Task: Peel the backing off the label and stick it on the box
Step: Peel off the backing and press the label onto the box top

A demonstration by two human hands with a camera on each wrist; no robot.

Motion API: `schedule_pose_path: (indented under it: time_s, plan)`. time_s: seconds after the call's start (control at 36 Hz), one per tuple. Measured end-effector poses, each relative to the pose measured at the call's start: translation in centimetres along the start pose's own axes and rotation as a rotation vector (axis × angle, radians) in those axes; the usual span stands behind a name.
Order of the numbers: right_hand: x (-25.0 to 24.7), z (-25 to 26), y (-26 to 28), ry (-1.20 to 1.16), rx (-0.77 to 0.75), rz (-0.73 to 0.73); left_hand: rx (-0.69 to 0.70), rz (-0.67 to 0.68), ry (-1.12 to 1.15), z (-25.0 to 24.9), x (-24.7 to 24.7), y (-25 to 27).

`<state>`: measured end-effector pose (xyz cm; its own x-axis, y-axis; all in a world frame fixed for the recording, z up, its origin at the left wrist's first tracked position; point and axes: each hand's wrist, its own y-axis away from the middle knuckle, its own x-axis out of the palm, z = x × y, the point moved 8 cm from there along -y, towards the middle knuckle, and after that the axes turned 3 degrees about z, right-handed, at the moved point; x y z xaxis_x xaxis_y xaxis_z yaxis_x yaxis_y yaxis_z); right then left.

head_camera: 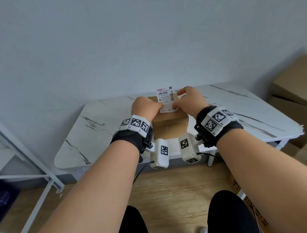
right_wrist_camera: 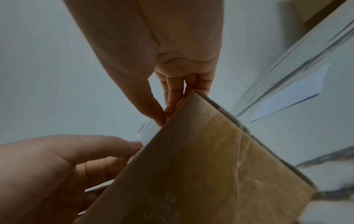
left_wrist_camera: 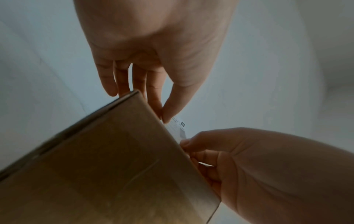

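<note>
A white printed label [head_camera: 166, 98] stands tilted over the top of a brown cardboard box [head_camera: 170, 129] on the table. My left hand [head_camera: 158, 105] pinches the label's lower left edge. My right hand [head_camera: 177, 103] pinches its right edge. In the left wrist view, my left hand [left_wrist_camera: 164, 115] nips the label [left_wrist_camera: 178, 128] between thumb and forefinger just past the box [left_wrist_camera: 105, 166] edge. The right wrist view shows my right hand [right_wrist_camera: 162, 116] pinching the label [right_wrist_camera: 147, 133] beside the box [right_wrist_camera: 201, 166]. Whether the label touches the box top is hidden.
The box sits mid-way along a white marble-look table [head_camera: 96, 122] set against a plain wall. A white paper sheet [right_wrist_camera: 293, 97] lies on the table right of the box. Cardboard cartons [head_camera: 292, 85] are stacked at the right. A white metal rack [head_camera: 28, 157] stands at the left.
</note>
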<state>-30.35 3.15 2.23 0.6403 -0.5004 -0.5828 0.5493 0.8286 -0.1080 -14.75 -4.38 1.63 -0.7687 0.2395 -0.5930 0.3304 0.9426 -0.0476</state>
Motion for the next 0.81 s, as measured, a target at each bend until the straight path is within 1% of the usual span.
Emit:
schedule_pose_path:
  time_s: [0.19,0.44,0.69,0.81]
  plan:
    - [0.5,0.2,0.3,0.065,-0.011,0.002,0.064,-0.02,-0.055,-0.3,0.0,0.5]
    - [0.6,0.2,0.4,0.072,-0.028,0.0,0.129,-0.037,-0.123,-0.3,0.2,0.8]
    - [0.7,0.4,1.0,0.103,-0.073,-0.012,0.205,-0.103,-0.209,-0.5,0.2,1.1]
    - [0.9,0.5,1.1,0.111,-0.077,-0.016,0.26,-0.126,-0.253,-0.9,0.3,1.3]
